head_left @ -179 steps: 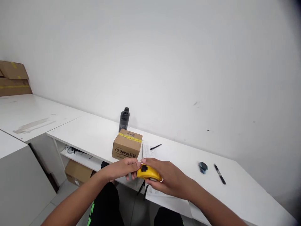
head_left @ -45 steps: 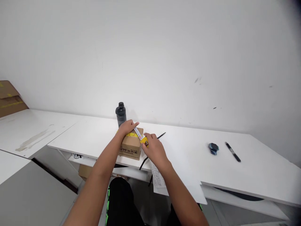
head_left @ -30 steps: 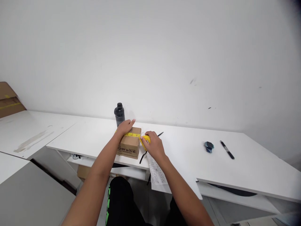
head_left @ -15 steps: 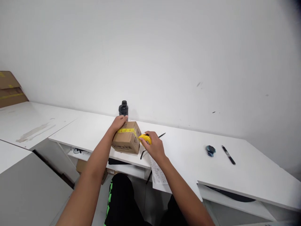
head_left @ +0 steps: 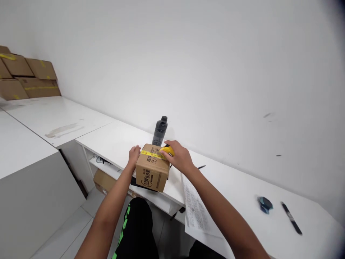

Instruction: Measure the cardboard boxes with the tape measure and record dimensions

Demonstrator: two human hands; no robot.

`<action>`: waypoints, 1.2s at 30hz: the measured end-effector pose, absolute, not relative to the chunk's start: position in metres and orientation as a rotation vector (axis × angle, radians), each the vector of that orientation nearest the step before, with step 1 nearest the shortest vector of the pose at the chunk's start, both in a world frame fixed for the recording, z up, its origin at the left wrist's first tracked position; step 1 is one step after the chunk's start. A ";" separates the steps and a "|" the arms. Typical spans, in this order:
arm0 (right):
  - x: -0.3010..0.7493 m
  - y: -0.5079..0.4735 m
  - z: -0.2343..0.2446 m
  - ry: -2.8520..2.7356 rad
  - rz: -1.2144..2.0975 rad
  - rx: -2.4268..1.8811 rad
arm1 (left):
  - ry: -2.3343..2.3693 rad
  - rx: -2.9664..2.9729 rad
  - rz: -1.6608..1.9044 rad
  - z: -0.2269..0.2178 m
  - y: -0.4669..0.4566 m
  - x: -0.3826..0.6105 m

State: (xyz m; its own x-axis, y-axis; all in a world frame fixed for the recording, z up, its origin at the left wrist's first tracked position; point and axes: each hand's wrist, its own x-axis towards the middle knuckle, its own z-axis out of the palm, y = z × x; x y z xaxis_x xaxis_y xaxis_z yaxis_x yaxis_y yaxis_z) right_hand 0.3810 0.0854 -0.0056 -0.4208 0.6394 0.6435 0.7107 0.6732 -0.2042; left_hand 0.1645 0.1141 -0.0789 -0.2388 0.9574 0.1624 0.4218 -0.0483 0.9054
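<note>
A small cardboard box (head_left: 152, 174) with black print sits at the desk's front edge. My left hand (head_left: 134, 155) grips its left side, with some fingers hidden. In my right hand (head_left: 179, 154) is a yellow tape measure (head_left: 169, 151) with a black part, held at the box's top right edge. A yellow strip (head_left: 151, 154) crosses the box's top towards the tape measure; whether it is the blade or packing tape I cannot tell. Right behind the box stands a dark bottle (head_left: 160, 132) with a black cap.
Printed paper (head_left: 198, 212) hangs over the desk's front edge under my right forearm. A dark blue object (head_left: 265, 204) and a black marker (head_left: 291, 218) lie on the right. Several taped cartons (head_left: 40, 86) are stacked far left. A shelf (head_left: 107, 167) runs below the desktop.
The box has turned and tilted, showing more of its printed front. My right hand has brought the tape measure from the box's right side up to its top. The camera view has shifted left.
</note>
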 end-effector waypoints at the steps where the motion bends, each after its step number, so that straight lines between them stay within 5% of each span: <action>1: 0.378 0.087 -0.002 -2.204 -0.139 -1.013 | 1.668 1.431 1.296 -0.081 0.106 0.159; 8: 0.344 0.107 0.015 -2.459 0.026 -0.835 | 1.106 1.095 1.474 -0.091 0.038 0.183; 36: 0.384 0.084 0.021 -2.766 -0.085 -1.027 | 1.224 1.110 1.687 -0.086 0.040 0.212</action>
